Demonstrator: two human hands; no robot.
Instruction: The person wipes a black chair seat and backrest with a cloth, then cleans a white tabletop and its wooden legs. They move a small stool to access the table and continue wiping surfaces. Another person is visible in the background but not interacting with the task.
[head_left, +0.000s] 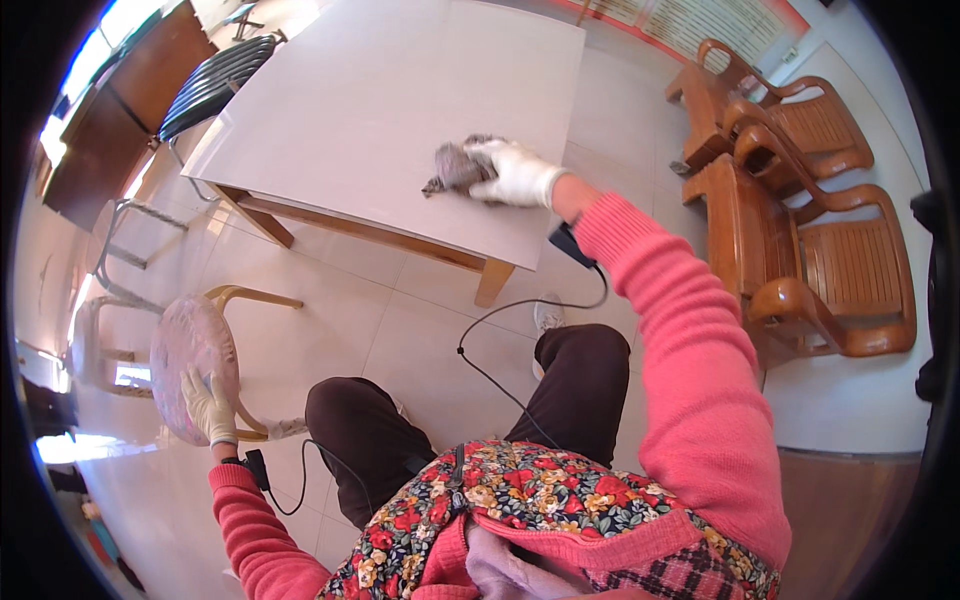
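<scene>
My right hand (517, 174), in a white glove, grips a crumpled grey-brown cloth (459, 169) and presses it on the white tabletop (360, 97). Hand and cloth are close to the table's right front corner, and the hand is slightly blurred. My left hand (206, 405), gloved too, rests with spread fingers on the padded seat of a round stool (193, 337). That seat has a pinkish patterned cover and appears tipped in the wide-angle view. A small dark device with a cable (574, 246) is at my right wrist, and a similar one (256, 469) at my left.
Wooden armchairs (817, 247) line the right wall. At the left stand a black ribbed chair (217, 82) and metal-framed stools (120, 337). A wooden table leg (495, 282) comes down near my foot. Thin cables (480, 315) hang past my knees over the tiled floor (420, 315).
</scene>
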